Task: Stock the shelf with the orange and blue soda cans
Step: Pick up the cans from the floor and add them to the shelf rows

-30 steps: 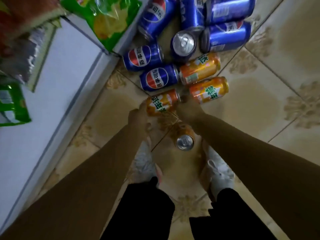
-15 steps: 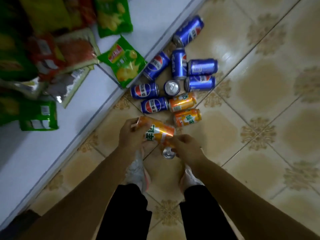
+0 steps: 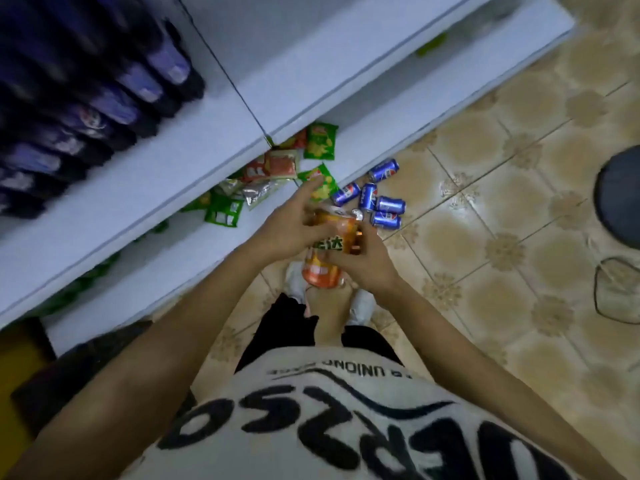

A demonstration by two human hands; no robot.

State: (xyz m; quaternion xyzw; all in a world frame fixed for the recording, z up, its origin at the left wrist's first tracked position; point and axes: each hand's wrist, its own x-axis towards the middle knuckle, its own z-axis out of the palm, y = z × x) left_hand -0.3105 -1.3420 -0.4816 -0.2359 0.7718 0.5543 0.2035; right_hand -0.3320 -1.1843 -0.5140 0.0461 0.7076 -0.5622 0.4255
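I hold two orange soda cans in front of my body, above my feet. My left hand (image 3: 289, 225) grips the upper orange can (image 3: 337, 226), with its index finger stretched out toward the shelf. The lower orange can (image 3: 319, 271) is held by my right hand (image 3: 362, 266). Several blue soda cans (image 3: 379, 202) lie on the tiled floor beyond my hands, next to the base of the white shelf (image 3: 214, 147). My hands and the cans I hold hide whatever orange cans are left on the floor.
Snack bags (image 3: 277, 168) lie on the low shelf board. A row of dark bottles (image 3: 90, 112) fills the left of the upper board. A dark round object (image 3: 620, 195) and a wire-like loop (image 3: 616, 289) are on the floor at right.
Both hands have lifted orange cans from the floor and brought them together. The view has risen and pulled back, so the upper shelf board and bottles now show.
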